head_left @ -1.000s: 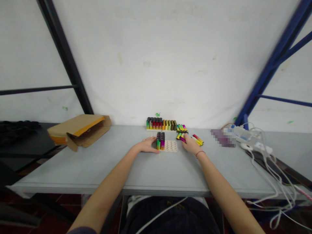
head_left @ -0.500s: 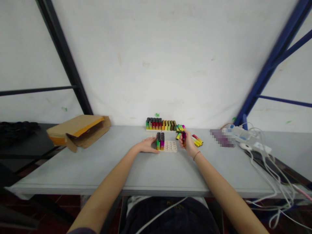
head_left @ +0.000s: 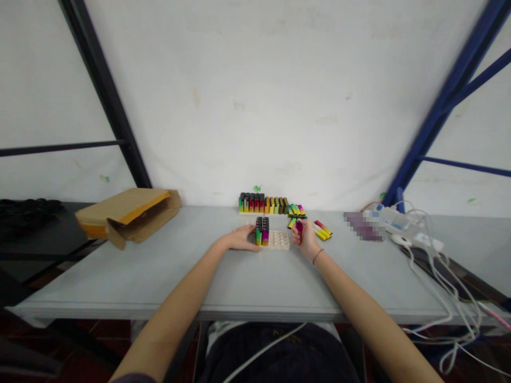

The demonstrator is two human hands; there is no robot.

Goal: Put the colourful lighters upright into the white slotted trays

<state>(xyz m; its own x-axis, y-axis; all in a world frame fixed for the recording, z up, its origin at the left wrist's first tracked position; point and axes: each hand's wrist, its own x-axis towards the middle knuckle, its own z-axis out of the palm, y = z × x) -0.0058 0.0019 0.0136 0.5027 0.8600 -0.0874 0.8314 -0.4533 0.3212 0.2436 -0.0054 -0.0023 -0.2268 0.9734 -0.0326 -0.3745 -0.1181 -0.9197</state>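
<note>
A small white tray (head_left: pixel 279 242) with round holes lies on the grey table (head_left: pixel 239 276). Several coloured lighters (head_left: pixel 262 231) stand upright in its left columns. My left hand (head_left: pixel 239 237) rests on the table against the tray's left side, fingers curled by the lighters. My right hand (head_left: pixel 306 237) is raised just right of the tray, closed around a magenta lighter (head_left: pixel 299 225). Behind it lies a loose pile of lighters (head_left: pixel 315 223), yellow, red and green.
A full row of lighters (head_left: pixel 264 203) stands in another tray by the wall. An open cardboard box (head_left: pixel 130 213) lies at the far left. A power strip with white cables (head_left: pixel 407 226) and a blurred item (head_left: pixel 364 225) sit at the right.
My right hand lifted a lighter out of the loose pile and brought it left towards the tray. My left hand stayed by the tray.
</note>
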